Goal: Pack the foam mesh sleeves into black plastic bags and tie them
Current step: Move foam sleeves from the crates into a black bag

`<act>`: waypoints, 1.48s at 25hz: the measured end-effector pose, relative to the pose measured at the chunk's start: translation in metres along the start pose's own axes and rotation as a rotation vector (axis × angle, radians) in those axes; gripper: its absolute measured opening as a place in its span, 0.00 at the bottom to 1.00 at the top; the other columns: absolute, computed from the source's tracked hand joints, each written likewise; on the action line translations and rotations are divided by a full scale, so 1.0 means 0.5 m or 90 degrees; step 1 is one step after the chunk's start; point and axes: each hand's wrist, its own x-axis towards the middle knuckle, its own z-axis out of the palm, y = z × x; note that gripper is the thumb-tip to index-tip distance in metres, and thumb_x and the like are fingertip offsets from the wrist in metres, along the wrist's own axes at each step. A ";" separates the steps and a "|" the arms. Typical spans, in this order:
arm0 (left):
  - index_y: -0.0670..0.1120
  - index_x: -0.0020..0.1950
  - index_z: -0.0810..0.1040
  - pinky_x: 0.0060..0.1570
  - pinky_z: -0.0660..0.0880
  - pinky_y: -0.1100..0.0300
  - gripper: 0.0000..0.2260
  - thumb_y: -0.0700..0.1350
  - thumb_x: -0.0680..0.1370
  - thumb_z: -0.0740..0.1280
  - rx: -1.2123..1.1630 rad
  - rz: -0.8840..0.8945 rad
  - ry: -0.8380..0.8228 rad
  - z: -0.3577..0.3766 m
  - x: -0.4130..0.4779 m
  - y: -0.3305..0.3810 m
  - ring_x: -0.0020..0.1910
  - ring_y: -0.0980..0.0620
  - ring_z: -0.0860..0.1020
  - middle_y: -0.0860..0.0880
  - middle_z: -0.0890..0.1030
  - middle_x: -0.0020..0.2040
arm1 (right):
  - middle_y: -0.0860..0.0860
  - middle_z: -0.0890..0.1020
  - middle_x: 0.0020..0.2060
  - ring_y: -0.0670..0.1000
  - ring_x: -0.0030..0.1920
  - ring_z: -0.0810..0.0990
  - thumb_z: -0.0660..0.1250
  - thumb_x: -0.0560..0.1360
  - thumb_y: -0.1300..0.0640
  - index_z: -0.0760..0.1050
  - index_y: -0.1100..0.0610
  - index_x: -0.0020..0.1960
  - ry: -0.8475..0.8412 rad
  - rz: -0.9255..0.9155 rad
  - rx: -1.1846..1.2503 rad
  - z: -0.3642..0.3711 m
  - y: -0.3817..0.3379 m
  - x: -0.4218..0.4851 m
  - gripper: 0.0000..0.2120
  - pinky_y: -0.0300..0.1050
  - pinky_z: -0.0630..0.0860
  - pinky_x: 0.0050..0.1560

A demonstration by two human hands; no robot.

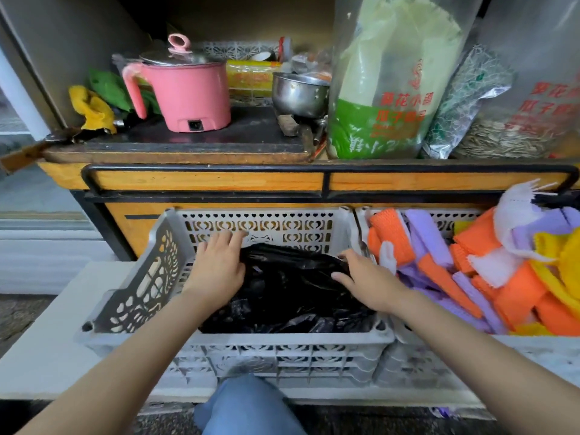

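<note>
Both hands in the grey perforated plastic crate (131, 296): left hand (216, 271) flat, fingers apart, right hand (364, 277) pinching crumpled black plastic bag (282, 290). Bag-fetch step; next, open it for orange and purple foam mesh sleeves (439, 271), right crate.

Single head view: camera is looking forward and down, sitting close above both hands, crate (238, 343) directly beneath them.
</note>
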 end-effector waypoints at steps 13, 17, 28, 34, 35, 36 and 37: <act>0.41 0.68 0.66 0.61 0.68 0.51 0.28 0.58 0.76 0.64 -0.238 0.073 -0.176 0.137 0.126 0.434 0.63 0.42 0.70 0.41 0.72 0.64 | 0.59 0.69 0.63 0.58 0.65 0.68 0.70 0.73 0.52 0.63 0.60 0.67 0.112 0.219 -0.014 -0.014 0.353 -0.096 0.29 0.47 0.66 0.63; 0.38 0.65 0.68 0.60 0.65 0.52 0.22 0.52 0.78 0.62 -0.157 0.018 -0.186 0.182 0.141 0.454 0.63 0.40 0.68 0.38 0.72 0.61 | 0.57 0.71 0.61 0.58 0.62 0.70 0.63 0.76 0.52 0.69 0.59 0.62 0.124 0.265 -0.097 -0.017 0.372 -0.084 0.18 0.48 0.67 0.58; 0.43 0.52 0.74 0.47 0.75 0.56 0.09 0.42 0.75 0.70 -0.988 -0.042 -0.148 0.113 0.070 0.499 0.45 0.52 0.78 0.45 0.79 0.45 | 0.49 0.72 0.59 0.47 0.53 0.75 0.64 0.77 0.54 0.67 0.57 0.68 0.321 0.032 0.284 -0.049 0.213 -0.134 0.20 0.42 0.71 0.56; 0.51 0.61 0.69 0.52 0.79 0.52 0.17 0.37 0.75 0.68 -0.880 -0.108 -0.090 0.131 0.052 0.431 0.52 0.53 0.80 0.49 0.79 0.55 | 0.48 0.75 0.58 0.35 0.55 0.72 0.63 0.78 0.60 0.71 0.55 0.65 0.280 -0.044 0.223 -0.043 0.236 -0.099 0.16 0.35 0.70 0.58; 0.51 0.61 0.69 0.52 0.79 0.51 0.17 0.38 0.76 0.67 -0.871 -0.120 -0.085 0.137 0.053 0.418 0.53 0.53 0.79 0.50 0.78 0.55 | 0.51 0.74 0.60 0.43 0.59 0.73 0.64 0.77 0.60 0.68 0.57 0.67 0.294 -0.008 0.189 -0.042 0.258 -0.080 0.19 0.41 0.69 0.61; 0.52 0.62 0.68 0.52 0.79 0.54 0.18 0.38 0.76 0.67 -0.863 -0.122 -0.078 0.141 0.051 0.408 0.53 0.54 0.79 0.51 0.78 0.55 | 0.55 0.71 0.64 0.50 0.63 0.70 0.65 0.76 0.58 0.65 0.60 0.69 0.298 0.040 0.150 -0.042 0.281 -0.060 0.23 0.44 0.65 0.64; 0.52 0.62 0.68 0.51 0.78 0.59 0.18 0.39 0.76 0.67 -0.853 -0.111 -0.070 0.143 0.049 0.399 0.53 0.56 0.79 0.52 0.78 0.55 | 0.58 0.68 0.67 0.55 0.67 0.67 0.67 0.75 0.55 0.61 0.63 0.71 0.277 0.088 0.110 -0.041 0.303 -0.038 0.29 0.44 0.61 0.66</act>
